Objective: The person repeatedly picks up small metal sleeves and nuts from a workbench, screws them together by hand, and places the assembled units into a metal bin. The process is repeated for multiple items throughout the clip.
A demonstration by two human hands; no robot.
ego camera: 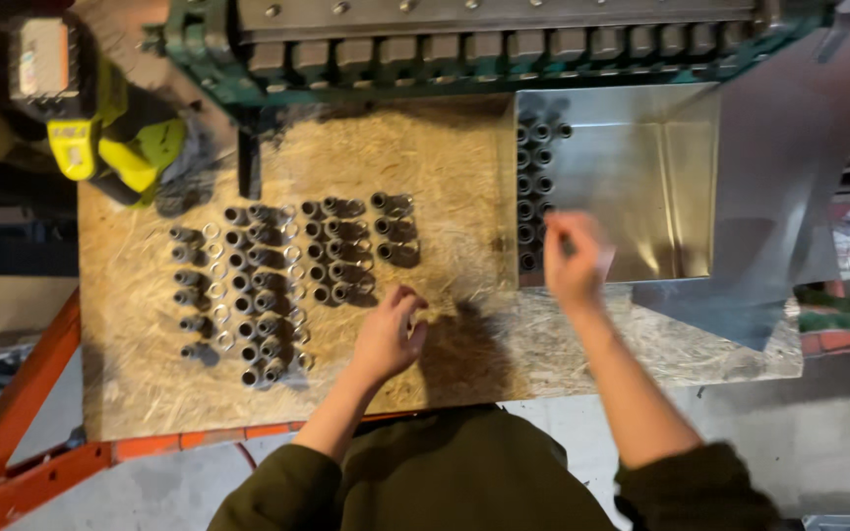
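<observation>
At the far left a yellow and black cordless drill (100, 118) lies on the corner of the chipboard surface (150, 393). Next come the rows of small dark metal sleeves (277, 285) standing on end, with a column of loose washers (214, 285) between them — short, stiff steel pieces, probably heavy for their size and smooth enough to slip, so each is best pinched across its round sides between thumb and fingertip. The left hand (388, 334) hovers just right of these rows, forearm angled up from the lower middle, wrist bent, fingers curled loosely inward; its grip looks half closed, and I cannot tell whether it pinches a piece. Further right the right hand (575, 258) reaches over the near left edge of a shallow sheet-metal tray (681, 177), where more sleeves (533, 187) stand in tight columns against the left wall. That hand is blurred — fingers drawn together, pointing down, but whether they hold a sleeve cannot be made out. A green machine with a row of blocks (494, 44) runs along the top.
</observation>
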